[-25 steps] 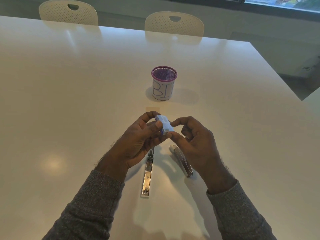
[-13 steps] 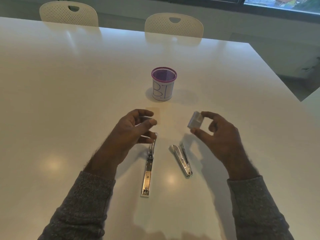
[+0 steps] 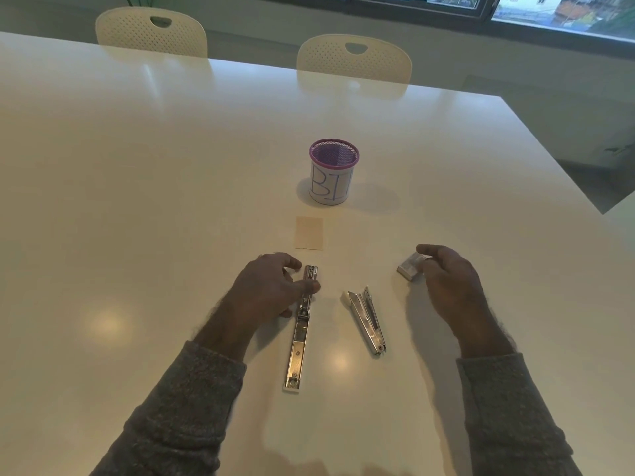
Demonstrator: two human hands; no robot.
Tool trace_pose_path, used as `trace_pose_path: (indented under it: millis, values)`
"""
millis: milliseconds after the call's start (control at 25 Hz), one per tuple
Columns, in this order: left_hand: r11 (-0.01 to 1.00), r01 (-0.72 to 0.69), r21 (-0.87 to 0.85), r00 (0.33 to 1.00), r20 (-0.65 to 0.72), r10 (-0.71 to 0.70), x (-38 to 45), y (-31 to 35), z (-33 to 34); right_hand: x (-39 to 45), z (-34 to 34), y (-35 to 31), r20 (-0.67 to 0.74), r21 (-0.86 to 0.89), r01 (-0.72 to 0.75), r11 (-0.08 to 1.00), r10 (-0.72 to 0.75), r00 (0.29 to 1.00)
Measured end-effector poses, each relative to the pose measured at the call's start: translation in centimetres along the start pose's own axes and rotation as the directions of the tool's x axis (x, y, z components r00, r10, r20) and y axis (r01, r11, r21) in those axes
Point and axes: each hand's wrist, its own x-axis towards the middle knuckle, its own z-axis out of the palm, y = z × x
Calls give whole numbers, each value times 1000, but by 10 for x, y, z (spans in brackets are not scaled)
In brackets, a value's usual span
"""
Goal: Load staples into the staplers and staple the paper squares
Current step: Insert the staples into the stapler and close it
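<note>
A long stapler (image 3: pixel 298 341) lies swung open flat on the white table (image 3: pixel 137 201), its metal magazine facing up. My left hand (image 3: pixel 268 290) is at its far end, thumb across the magazine and curled fingers beside it. A second stapler (image 3: pixel 366 317), partly open, lies to the right. Further right, my right hand (image 3: pixel 450 286) grips a small staple box (image 3: pixel 409 268) low against the table. A tan paper square (image 3: pixel 309 232) lies flat beyond the staplers. Whether my left fingers hold any staples is hidden.
A purple mesh cup (image 3: pixel 333 171) with a white label stands behind the paper. Two cream chairs (image 3: pixel 354 56) are at the table's far edge. The table's right edge (image 3: pixel 563 166) runs diagonally, with floor beyond.
My hands parted from the box they held together. The right hand carried the box right and down to the table. The left hand dropped onto the open stapler's far end.
</note>
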Motion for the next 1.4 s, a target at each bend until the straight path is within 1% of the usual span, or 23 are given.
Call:
trace_pose_path:
  millis: [120,200,280,320,400,440,480,520,560,600,640,720,840,1040,1240,1400]
  values:
    - [991,-35,130,998,-42,40,-3,3,6,-12,6,-15,73,273,100,957,-125,989]
    - [964,-83,254,991,-78,105,-8,5,12,-22,13,-26,105,391,135,910,-190,976]
    - [922,-120,369,980,-104,169,-14,9,18,-31,20,-35,118,400,158,903,-221,968]
    - [908,-129,398,978,-102,184,-15,10,20,-36,24,-39,114,375,187,908,-246,963]
    - [908,-132,398,980,-88,180,-16,12,21,-43,29,-44,81,256,288,923,-317,945]
    - [923,-128,364,981,-88,171,-15,12,19,-46,32,-46,64,199,330,923,-348,935]
    - [949,-122,290,984,-88,154,-13,11,17,-49,35,-48,57,177,352,919,-367,928]
    - [981,-111,159,989,-75,124,-11,9,14,-51,37,-50,68,185,356,916,-373,925]
    - [996,-88,-15,996,-33,87,-10,9,10,-53,40,-51,87,196,356,914,-378,922]
    - [983,-47,-179,998,35,55,-11,9,8,-55,43,-52,104,195,362,912,-386,917]
    - [959,-9,-282,993,110,42,-12,10,5,-57,44,-52,117,184,374,909,-398,910]
    - [925,39,-377,971,231,53,-12,10,1,-60,48,-52,133,165,398,902,-420,898]
    - [882,114,-457,931,359,66,-12,10,-4,-63,50,-52,130,122,421,899,-435,891]
    - [834,197,-515,875,477,88,-10,7,-7,-65,48,-53,124,81,468,880,-475,871]
    - [838,172,-518,856,500,133,-8,6,-11,-65,48,-53,158,23,501,865,-498,853]
    - [830,171,-531,838,522,161,-8,3,-10,-65,46,-55,174,32,541,840,-538,825]
